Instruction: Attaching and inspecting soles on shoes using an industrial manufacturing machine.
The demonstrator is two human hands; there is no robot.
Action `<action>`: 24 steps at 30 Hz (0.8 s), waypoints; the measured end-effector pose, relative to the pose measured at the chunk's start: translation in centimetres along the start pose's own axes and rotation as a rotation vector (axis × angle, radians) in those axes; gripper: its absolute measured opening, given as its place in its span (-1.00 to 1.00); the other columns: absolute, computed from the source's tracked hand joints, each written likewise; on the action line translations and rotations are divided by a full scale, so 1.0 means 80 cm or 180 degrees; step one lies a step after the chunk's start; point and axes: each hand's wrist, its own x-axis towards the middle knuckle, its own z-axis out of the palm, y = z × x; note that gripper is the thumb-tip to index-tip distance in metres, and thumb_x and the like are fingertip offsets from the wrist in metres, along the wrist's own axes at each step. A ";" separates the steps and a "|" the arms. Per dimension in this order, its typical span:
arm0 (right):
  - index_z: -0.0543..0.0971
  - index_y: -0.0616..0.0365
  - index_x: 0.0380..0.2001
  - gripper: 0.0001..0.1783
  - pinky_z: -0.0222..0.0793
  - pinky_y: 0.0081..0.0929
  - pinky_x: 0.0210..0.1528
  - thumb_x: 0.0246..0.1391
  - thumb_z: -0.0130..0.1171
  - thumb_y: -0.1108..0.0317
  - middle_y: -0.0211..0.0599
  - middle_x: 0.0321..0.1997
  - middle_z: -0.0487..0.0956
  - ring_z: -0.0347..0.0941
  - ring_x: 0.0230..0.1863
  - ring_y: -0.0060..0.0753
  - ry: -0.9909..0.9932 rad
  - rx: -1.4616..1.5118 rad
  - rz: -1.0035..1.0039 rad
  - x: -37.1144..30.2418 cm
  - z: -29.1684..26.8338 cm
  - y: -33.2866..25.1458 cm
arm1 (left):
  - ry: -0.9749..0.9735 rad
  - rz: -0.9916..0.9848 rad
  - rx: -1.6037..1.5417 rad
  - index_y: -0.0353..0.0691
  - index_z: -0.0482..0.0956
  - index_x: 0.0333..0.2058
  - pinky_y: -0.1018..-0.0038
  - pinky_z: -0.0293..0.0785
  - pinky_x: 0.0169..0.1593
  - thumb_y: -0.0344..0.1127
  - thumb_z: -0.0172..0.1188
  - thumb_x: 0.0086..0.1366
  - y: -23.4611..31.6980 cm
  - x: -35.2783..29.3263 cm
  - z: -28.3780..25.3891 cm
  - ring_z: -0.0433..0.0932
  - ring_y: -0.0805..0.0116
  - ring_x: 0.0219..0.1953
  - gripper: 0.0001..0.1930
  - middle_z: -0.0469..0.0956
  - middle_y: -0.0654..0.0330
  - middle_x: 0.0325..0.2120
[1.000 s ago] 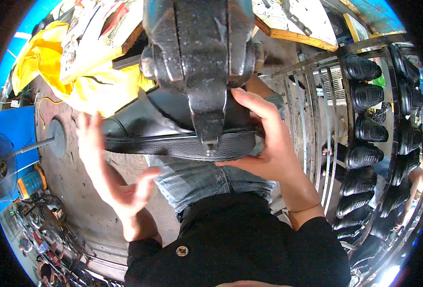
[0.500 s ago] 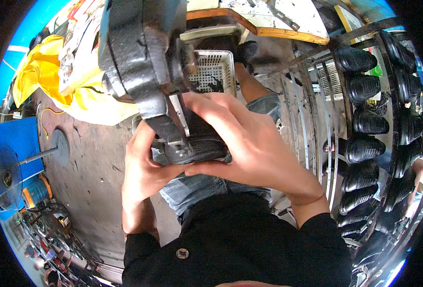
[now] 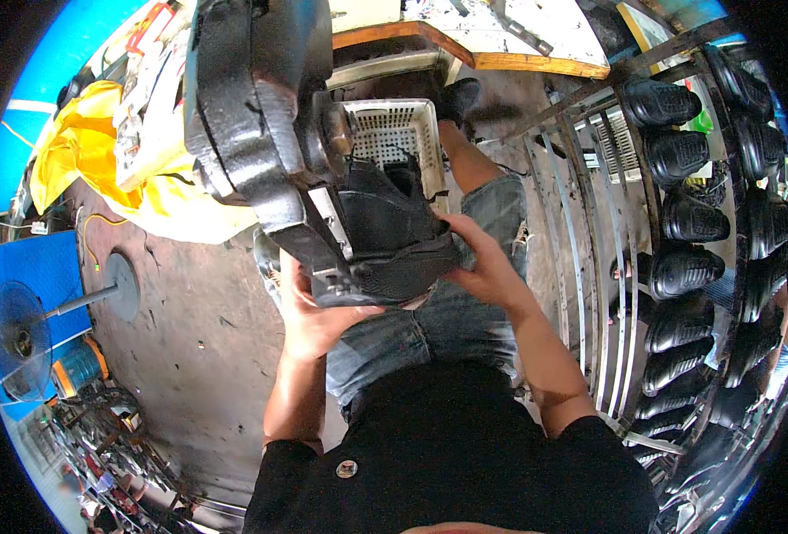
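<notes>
A large black machine head (image 3: 251, 116), looking like a heavy sewing machine, rises in front of me. Against the lower end of its arm sits a black shoe (image 3: 398, 267), toe end hard to make out, its opening facing away from me. My left hand (image 3: 314, 313) curls around the near left side, fingers partly hidden behind the machine's lower part and thumb stretched along the shoe's bottom edge. My right hand (image 3: 487, 262) grips the shoe's right end, thumb below and fingers on its side.
Beyond the shoe stands a white perforated basket (image 3: 430, 133). A white worktable (image 3: 545, 36) lies at the back. Black shoes (image 3: 679, 214) line a metal rack on the right. On the left are a standing fan (image 3: 24, 343) and yellow cloth (image 3: 82, 142).
My right hand has moved from the shoe's top, beside the machine, to its right end, uncovering the shoe. My left hand has shifted slightly right and stays at the shoe's near side.
</notes>
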 end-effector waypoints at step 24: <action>0.57 0.13 0.06 -0.38 0.33 -0.40 0.17 -0.13 0.53 0.29 -0.32 -0.03 0.53 0.45 0.04 -0.38 -0.0630 -0.0332 -0.0267 0.071 -0.049 -0.080 | 0.0696 -0.0035 -0.0760 -0.23 0.29 0.29 0.17 0.31 0.31 -0.36 0.39 0.17 -0.027 -0.030 -0.093 0.47 0.17 0.17 -0.28 0.47 0.13 0.14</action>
